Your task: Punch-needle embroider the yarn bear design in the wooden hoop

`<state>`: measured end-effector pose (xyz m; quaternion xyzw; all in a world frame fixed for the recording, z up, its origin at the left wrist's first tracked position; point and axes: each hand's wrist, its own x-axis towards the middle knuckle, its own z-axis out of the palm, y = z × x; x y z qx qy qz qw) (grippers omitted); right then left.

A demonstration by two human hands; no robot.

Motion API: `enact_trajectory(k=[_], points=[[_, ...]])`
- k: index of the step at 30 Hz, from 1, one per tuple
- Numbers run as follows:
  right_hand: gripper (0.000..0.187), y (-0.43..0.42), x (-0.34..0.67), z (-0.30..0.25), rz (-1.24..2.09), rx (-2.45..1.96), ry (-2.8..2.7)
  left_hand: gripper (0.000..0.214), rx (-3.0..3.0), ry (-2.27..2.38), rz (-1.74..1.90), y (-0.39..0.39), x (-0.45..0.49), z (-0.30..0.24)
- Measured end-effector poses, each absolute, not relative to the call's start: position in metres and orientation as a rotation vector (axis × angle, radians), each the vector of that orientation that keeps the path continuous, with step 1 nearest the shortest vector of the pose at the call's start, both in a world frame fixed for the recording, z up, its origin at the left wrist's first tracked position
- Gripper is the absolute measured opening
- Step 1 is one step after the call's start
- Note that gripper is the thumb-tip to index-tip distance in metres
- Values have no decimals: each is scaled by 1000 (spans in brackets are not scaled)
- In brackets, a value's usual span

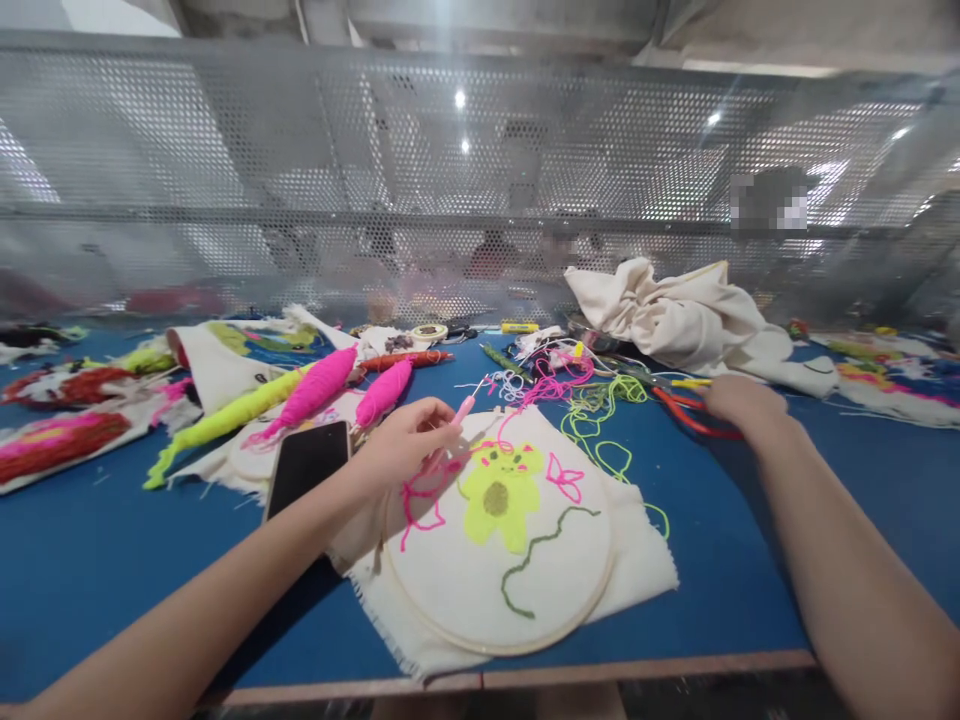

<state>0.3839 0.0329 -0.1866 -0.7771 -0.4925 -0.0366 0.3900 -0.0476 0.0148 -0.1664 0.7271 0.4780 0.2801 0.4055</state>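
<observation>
Wooden table edge [600, 668] runs along the bottom, blue top behind it. Just past it lies the embroidery hoop [496, 560] on cream cloth [637, 560], frayed corner almost at the edge; stitched on it are a yellow flower face, pink butterfly, green squiggle. No readable writing anywhere; the tape roll [429, 332] at the back has a label too small to read.

Left hand [405, 440] sits over the hoop's upper left rim, fingers pinched closed on a pink punch needle [459, 412], tip pointing up-right, pink yarn trailing off it. Right hand [742, 400] is well apart to the right, resting on red-handled scissors [694, 415]; palm down, so cannot tell if it grips them.

Black phone [307, 465] lies just left of the left wrist. Pink and yellow yarn skeins [315, 392] behind it, loose green and pink yarn [600, 400] between the hands. Bunched cream fabric [690, 315] at back right, mesh screen [480, 180] beyond. Open blue table at front left and between hoop and right forearm.
</observation>
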Motion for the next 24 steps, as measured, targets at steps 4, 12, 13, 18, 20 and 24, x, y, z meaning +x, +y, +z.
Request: enact_trajectory(k=[4,12,13,18,20,24], points=[[43,18,371,-162,-74,-2101,-996,17,1630,1112,728,12,-47,-162],[20,12,326,-137,421,-1678,-1021,15,1581,1119,822,12,-47,-161],[20,12,320,-138,517,-1600,-1048,15,1585,1121,825,13,-47,-161],[20,14,284,-150,885,-1224,-1251,16,1607,1131,869,15,-48,-164],[29,15,269,-157,837,-1280,-1420,17,1588,1158,902,15,-48,-164],[49,12,246,-168,98,-1589,-1864,13,1508,1236,941,16,-47,-160]])
